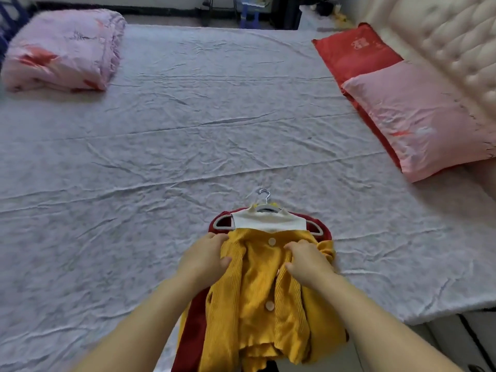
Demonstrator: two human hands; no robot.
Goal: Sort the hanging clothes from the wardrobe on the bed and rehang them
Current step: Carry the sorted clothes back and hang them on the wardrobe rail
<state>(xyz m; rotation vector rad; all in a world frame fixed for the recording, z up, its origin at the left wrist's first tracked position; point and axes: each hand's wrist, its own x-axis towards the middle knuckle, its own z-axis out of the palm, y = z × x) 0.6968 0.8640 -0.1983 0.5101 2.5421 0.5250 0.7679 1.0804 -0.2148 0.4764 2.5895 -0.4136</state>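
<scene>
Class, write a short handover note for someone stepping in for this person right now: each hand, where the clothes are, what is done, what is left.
Left hand: grips the cardigan's left edge.
Right hand: grips the cardigan front beside its buttons.
Clothes: the cardigan lies on a white top and a red garment, on hangers, at the near edge of the bed, with the hems hanging off it.
Done: the stack is on the bed.
Left: separate and sort the pieces, then rehang them. The wardrobe is out of view.
</scene>
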